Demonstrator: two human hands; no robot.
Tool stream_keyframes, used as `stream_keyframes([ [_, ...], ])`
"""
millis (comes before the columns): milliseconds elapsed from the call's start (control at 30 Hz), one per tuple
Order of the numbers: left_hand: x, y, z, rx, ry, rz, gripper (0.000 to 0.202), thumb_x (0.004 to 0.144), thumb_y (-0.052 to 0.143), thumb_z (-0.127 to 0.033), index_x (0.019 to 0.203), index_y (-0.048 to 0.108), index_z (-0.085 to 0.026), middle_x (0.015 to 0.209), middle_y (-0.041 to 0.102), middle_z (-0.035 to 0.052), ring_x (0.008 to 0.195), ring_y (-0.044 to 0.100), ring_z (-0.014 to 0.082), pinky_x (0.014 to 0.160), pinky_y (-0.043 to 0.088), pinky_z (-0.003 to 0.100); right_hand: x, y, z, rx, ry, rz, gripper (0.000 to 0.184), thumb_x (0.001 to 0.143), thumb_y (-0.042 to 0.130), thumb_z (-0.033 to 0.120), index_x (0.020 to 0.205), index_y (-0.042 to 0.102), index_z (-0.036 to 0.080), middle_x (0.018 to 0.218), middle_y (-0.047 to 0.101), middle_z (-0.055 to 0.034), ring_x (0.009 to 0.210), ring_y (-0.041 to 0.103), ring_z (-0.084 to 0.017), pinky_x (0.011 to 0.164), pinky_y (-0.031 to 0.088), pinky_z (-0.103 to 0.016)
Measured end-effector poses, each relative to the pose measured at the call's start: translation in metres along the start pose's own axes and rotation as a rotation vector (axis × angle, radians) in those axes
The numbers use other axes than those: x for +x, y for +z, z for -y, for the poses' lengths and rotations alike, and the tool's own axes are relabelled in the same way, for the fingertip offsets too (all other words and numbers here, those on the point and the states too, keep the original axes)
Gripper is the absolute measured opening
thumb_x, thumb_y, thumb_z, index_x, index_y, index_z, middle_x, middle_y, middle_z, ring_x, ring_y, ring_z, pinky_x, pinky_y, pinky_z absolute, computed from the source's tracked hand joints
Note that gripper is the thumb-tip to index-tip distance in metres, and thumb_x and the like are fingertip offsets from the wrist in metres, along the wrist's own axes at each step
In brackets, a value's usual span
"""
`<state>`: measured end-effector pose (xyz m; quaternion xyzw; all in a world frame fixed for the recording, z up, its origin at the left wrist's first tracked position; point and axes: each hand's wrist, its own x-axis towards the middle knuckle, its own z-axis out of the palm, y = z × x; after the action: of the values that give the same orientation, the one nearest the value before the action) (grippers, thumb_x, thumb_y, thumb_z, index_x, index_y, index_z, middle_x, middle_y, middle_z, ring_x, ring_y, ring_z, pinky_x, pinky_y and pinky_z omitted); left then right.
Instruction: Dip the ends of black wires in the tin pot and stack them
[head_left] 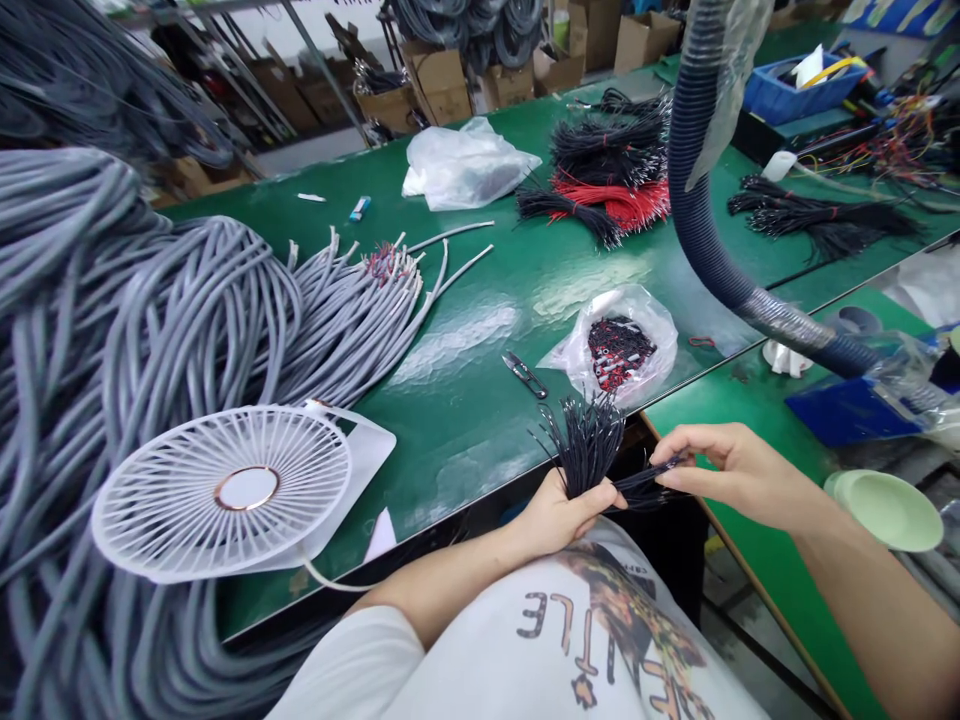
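- Sprawling over the left side, thick grey cables (pixel 225 300) spill across the green table (pixel 450 400), their cut ends bunched and pointing right.
- Lying at the near edge of the table, beside and over the cables, is a round white fan (pixel 247 488) with a slatted face.
- Right of the cable ends, a pair of dark snips (pixel 525 376) rests on the table, apart from both hands.
- The left hand (pixel 566 510) is closed firmly around a bundle of black wires (pixel 585 440), thumb laid across its lower part; the fingers wrap behind, so their tips are mostly hidden.
- The bundle is held in front of the person's body, at the table's near edge. It is thick and tight at the fist, then fans upward into a loose brush of thin strands with small, shiny tips.
- Just beyond the brush, an open clear bag (pixel 664 325) sits on the table, holding short black and red pieces.
- Farther back lie black wires (pixel 611 145) stacked over red wires (pixel 630 205).
- The right hand (pixel 720 465) has thumb and forefinger brought together on a thin cluster of black strands (pixel 637 482) stretching sideways between the two hands; its other fingers are curled.
- At the far right is a pale green bowl (pixel 892 510), near the right forearm.
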<state>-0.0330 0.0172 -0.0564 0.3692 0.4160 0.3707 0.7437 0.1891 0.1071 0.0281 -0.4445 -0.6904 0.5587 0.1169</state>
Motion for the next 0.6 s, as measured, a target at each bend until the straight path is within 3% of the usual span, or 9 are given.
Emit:
stream_keyframes([
  [200,-0.002,-0.002,0.0,0.08,0.022,0.004,0.056,0.085,0.065,-0.064,0.086,0.074,-0.009,0.042,0.036,-0.0074,0.041,0.028,0.0058,0.044,0.021,0.022,-0.003,-0.008,0.008,-0.198,-0.099,-0.005,0.026,0.089,0.066,0.044,0.088,0.078,0.021,0.079,0.074,-0.0035,0.071,0.064,-0.017,0.068,0.049,-0.027],
  [400,-0.003,-0.006,0.0,0.169,0.03,0.008,0.058,0.087,0.061,-0.065,0.089,0.075,-0.009,0.043,0.037,-0.0068,0.043,0.029,0.0069,0.046,0.022,0.023,0.004,-0.005,0.013,-0.643,-0.503,-0.095,0.025,0.098,0.053,0.025,0.087,0.076,0.022,0.098,0.073,-0.0073,0.09,0.065,-0.019,0.078,0.045,-0.033],
  [500,-0.005,-0.01,0.001,0.156,0.034,0.007,0.057,0.088,0.06,-0.064,0.09,0.074,-0.009,0.043,0.037,-0.0067,0.043,0.028,0.007,0.046,0.021,0.024,0.008,0.001,0.024,-0.885,-0.613,-0.14,0.024,0.097,0.053,0.018,0.084,0.073,0.02,0.1,0.071,-0.0078,0.09,0.061,-0.02,0.075,0.038,-0.033],
  [600,-0.009,-0.016,0.001,0.154,0.06,-0.002,0.057,0.089,0.059,-0.063,0.091,0.074,-0.009,0.043,0.037,-0.0065,0.044,0.029,0.0074,0.047,0.023,0.024,0.015,0.006,0.038,-0.993,-0.689,-0.122,0.025,0.095,0.052,0.013,0.079,0.071,0.019,0.094,0.07,-0.0069,0.086,0.059,-0.019,0.075,0.035,-0.035],
])
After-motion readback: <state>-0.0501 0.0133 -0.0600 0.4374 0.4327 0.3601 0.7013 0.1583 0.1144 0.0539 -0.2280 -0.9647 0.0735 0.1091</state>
